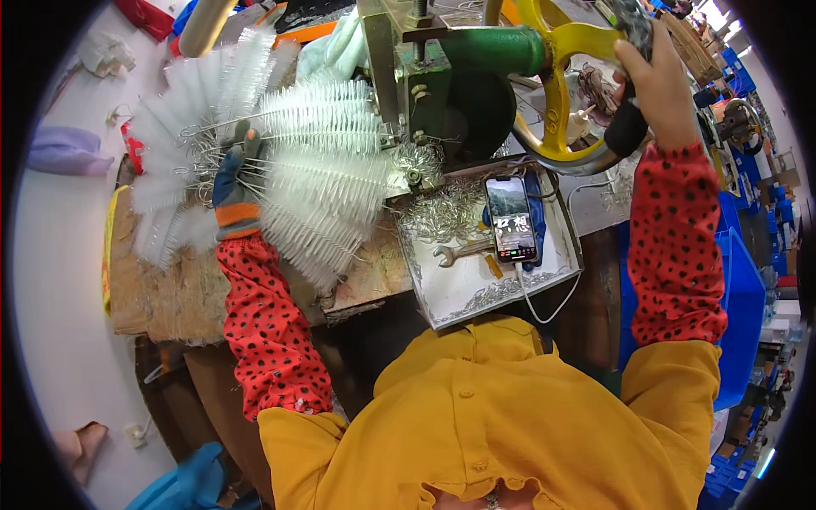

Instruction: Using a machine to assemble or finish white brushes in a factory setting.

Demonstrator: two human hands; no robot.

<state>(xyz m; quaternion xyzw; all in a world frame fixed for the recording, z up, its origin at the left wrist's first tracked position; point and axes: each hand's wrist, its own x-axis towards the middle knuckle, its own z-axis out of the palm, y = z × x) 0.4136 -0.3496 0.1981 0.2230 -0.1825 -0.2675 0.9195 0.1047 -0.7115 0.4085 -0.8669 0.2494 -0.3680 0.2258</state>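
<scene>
Two hands, left hand (234,183) gripping white wire brushes (314,170), right hand (654,81) clenched on one yellow handwheel (557,93).

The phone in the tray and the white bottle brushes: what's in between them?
In the head view, a wrench and shiny metal shavings lie in the tray between the phone and the bottle brushes.

The gloved left hand (231,174), in the left middle of the frame, reaches straight up from a red, black-dotted sleeve, fingers pointing to the top. The bare right hand (659,81), at the upper right, is raised high, its fingers curled closed, forearm nearly vertical.
</scene>
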